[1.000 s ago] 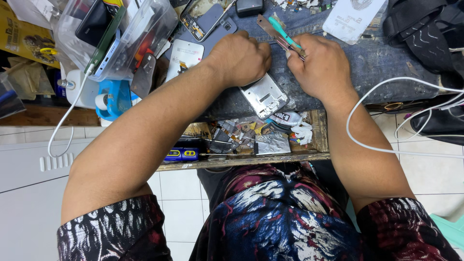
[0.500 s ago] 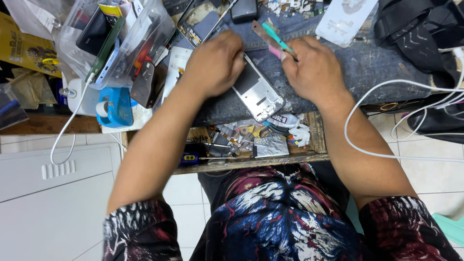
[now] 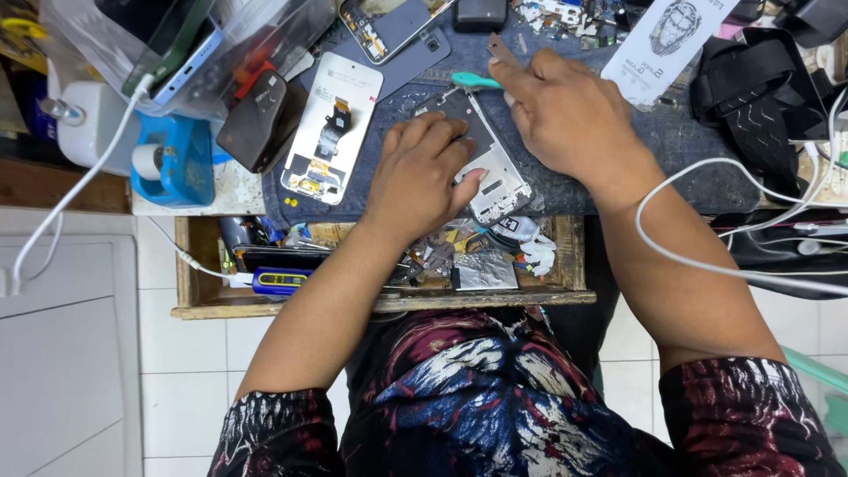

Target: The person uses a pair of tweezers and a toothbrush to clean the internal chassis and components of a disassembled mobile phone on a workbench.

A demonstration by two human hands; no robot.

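Nearest the person, below both wrists, an open wooden drawer [image 3: 199, 300] juts out over the lap, crammed with foil scraps, small parts and a blue-handled tool [image 3: 281, 281]; its front edge leaves little room under the forearms.

Just beyond the drawer, the left hand [image 3: 422, 177] lies palm down with fingers spread, pressing on an opened phone frame [image 3: 495, 181] that rests on a blue cloth mat [image 3: 671, 150]. The frame's near end pokes out past the thumb, close to the mat's near edge.

The right hand [image 3: 570, 119], just right of and beyond the left, is curled around a teal-handled tool [image 3: 477, 81], pinching it against the frame's far end.

A white cable [image 3: 698, 256] loops across the right forearm, crowding that side. Left of the left hand lies a white phone panel [image 3: 334, 124] with its flex cable exposed, then a dark phone [image 3: 256, 119] and a blue tape dispenser [image 3: 172, 159].

Farther out, beyond both hands, sit another opened phone [image 3: 389, 26], clear bags of parts [image 3: 221, 53] and a white card [image 3: 662, 40]; black straps [image 3: 751, 88] fill the far right.
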